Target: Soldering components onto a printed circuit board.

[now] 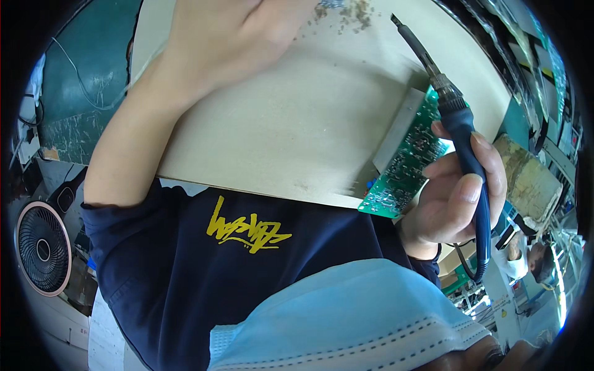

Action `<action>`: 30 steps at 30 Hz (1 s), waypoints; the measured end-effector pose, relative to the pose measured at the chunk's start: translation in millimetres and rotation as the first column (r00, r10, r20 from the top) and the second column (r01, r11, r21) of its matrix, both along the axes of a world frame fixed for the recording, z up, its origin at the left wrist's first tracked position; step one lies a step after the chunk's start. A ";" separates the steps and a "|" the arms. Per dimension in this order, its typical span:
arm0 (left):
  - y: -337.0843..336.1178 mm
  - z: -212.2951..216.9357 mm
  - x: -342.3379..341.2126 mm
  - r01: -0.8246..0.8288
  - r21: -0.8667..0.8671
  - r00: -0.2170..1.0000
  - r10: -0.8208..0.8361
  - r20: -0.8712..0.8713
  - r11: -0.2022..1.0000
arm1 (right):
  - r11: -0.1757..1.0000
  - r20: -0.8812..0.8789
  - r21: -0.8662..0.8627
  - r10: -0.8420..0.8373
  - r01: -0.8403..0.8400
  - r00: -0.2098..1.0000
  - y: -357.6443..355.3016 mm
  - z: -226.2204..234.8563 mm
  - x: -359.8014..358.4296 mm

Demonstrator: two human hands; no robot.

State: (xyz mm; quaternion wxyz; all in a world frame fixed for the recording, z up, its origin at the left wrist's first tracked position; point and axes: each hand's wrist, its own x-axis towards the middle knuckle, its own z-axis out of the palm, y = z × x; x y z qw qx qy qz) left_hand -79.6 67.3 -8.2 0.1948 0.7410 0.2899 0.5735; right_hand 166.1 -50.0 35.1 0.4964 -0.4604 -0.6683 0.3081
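A dark blue soldering iron [461,127] is gripped in my right hand [455,204], its metal tip pointing up and away over the table. Beside those fingers a green circuit board [402,167] stands tilted at the table's right side, a grey metal strip [396,133] along its left edge. My right fingers overlap the board's edge; whether they grip it too I cannot tell. My left hand [247,34] is stretched across the far left of the table, blurred, with its fingers cut off by the top edge of the view.
The pale table [266,142] carries brownish crumbs [354,15] at its far side. A green surface [90,74] with a thin wire lies to the left, above a round fan [43,247]. A worn block [529,179] and another person [535,263] are at the right.
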 end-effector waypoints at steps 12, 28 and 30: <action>-105.8 37.0 46.4 0.490 -0.138 0.636 -0.461 -0.619 0.861 | 0.971 -0.207 0.198 -0.090 0.132 0.974 -44.7 -14.1 79.3; -90.2 27.1 75.9 0.336 -0.164 0.833 -0.374 -0.408 0.927 | 0.829 -0.249 0.510 -0.113 0.230 0.962 -60.2 -41.3 97.0; -83.6 24.9 74.2 0.269 -0.187 0.865 -0.322 -0.385 0.945 | 0.848 -0.198 0.507 -0.062 0.156 0.978 -64.7 -40.1 95.1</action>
